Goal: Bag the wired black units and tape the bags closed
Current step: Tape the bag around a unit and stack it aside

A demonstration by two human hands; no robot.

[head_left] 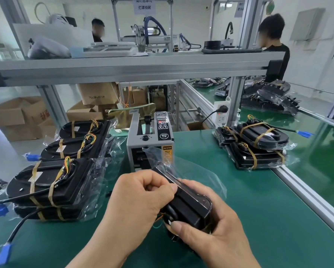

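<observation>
At nine o'clock, a stack of bagged units [52, 182], bound with tan tape, on the green bench [258, 209]. At six o'clock, left hand [141, 200] curled into a fist, pinching the clear bag [191, 169] against the upper edge of a black unit [189, 207]. Just right, at five o'clock, right hand [216, 235] gripping the unit's near end, thumb laid across it by the wires. Hands close together, both clamped on the one load, tilted above the bench. Behind at twelve o'clock, tape dispenser [150, 138] marked "BEMI", with a yellow "CAUTION" sticker [167, 149]. At eleven o'clock, cardboard box [98, 93] printed "75x36x40 CM".
</observation>
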